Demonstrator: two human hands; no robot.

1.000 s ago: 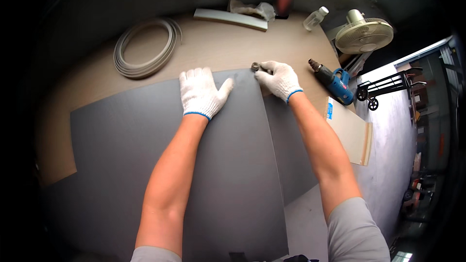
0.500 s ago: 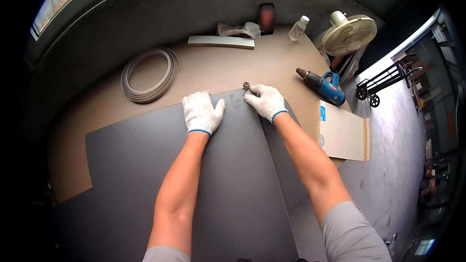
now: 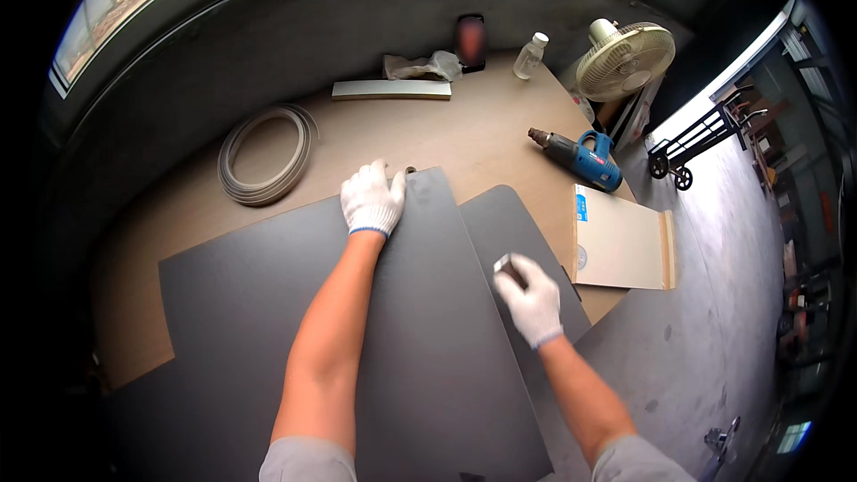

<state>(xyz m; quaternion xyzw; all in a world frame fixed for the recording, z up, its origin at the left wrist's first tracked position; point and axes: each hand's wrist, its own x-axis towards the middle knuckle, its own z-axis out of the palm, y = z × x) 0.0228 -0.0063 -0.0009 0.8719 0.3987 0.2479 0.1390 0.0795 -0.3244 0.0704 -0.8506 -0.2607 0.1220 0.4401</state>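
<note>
A large dark grey board lies in front of me on the wooden tabletop. My left hand, in a white knit glove with a blue cuff, rests at its far edge, thumb apart from the fingers. Just beyond that edge, by the left thumb, is a small brownish round piece, mostly hidden by the board. My right hand, gloved the same way, is over the right side above a second grey board with rounded corners. It is closed on a small dark block with a silvery face, somewhat blurred.
A coil of grey edge strip lies at the far left. Behind are a pale bar, a plastic bag, a bottle and a fan. A blue heat gun and a beige panel lie right; a hand cart stands beyond.
My right hand has come back from the board's far corner toward me and to the right, now with a small dark block in it. My left hand remains by the far edge.
</note>
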